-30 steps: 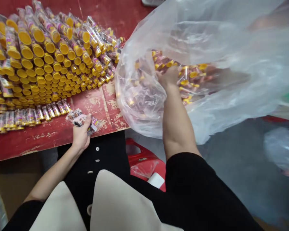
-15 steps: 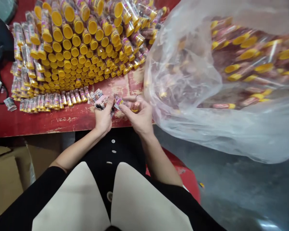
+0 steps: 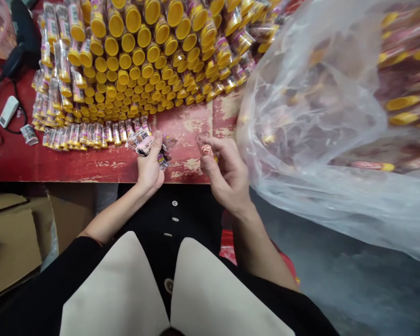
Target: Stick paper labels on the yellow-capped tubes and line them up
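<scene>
My left hand [image 3: 150, 165] is closed on a bunch of small printed labels [image 3: 142, 142], with a clear, purple-marked wrapper [image 3: 166, 151] sticking out on its right side. To the right, my right hand [image 3: 229, 172] pinches a small clear tube [image 3: 206, 148] with something pink inside. The two hands are apart, both over the front edge of the red table [image 3: 185, 140]. Behind them lies a big stack of clear tubes with yellow caps [image 3: 133, 70], the caps facing me. A row of wrapped tubes [image 3: 87, 134] lies along the front of the stack.
A large translucent plastic bag [image 3: 311, 186] holding more yellow-capped tubes fills the right side. At the left are a black heat-gun-like tool [image 3: 24, 42], a white device [image 3: 9, 111] and a crumpled wrapper [image 3: 28, 134]. Cardboard [image 3: 12, 242] stands below the table.
My right hand has moved right, away from my left hand, with the tube now showing in its fingers. The view has shifted, so the stack and bag appear further right.
</scene>
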`<state>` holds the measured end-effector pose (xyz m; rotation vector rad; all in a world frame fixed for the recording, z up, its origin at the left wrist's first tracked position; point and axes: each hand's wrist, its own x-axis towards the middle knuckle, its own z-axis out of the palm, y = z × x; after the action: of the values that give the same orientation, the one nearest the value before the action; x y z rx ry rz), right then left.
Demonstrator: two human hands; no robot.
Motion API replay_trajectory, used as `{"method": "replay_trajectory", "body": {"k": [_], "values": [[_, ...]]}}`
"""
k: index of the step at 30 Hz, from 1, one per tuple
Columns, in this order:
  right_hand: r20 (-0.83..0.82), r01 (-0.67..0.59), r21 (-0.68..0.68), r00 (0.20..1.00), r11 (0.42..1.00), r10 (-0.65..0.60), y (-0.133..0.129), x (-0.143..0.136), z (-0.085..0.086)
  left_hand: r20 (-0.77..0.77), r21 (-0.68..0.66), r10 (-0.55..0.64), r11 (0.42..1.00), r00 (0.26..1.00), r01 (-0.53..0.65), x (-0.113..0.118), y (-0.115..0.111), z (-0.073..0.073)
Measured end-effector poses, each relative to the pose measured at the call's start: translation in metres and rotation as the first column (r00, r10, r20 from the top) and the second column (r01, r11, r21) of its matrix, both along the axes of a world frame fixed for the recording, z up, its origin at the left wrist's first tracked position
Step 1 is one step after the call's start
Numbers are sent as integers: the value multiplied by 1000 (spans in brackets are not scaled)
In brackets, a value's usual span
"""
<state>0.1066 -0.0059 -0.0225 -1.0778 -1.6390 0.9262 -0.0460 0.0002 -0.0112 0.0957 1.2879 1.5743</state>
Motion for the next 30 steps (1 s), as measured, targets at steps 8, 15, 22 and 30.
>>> {"method": "replay_trajectory", "body": {"k": [8, 15, 22, 30], "values": [[277, -63, 261, 961, 963, -12, -7, 2, 23, -63, 79, 3, 997, 998, 2, -1, -3, -7], [274, 24, 293, 956, 956, -108, -13, 2, 24, 18, 30, -135, 990, 991, 135, -2, -14, 4], [45, 179, 122, 982, 976, -185, -27, -17, 13, 51, 52, -190, 981, 980, 188, 2, -28, 11], [-48, -8, -4, 999, 1000, 7, -31, -22, 6, 139, -20, -292, 954, 946, 298, -7, -32, 6]]}}
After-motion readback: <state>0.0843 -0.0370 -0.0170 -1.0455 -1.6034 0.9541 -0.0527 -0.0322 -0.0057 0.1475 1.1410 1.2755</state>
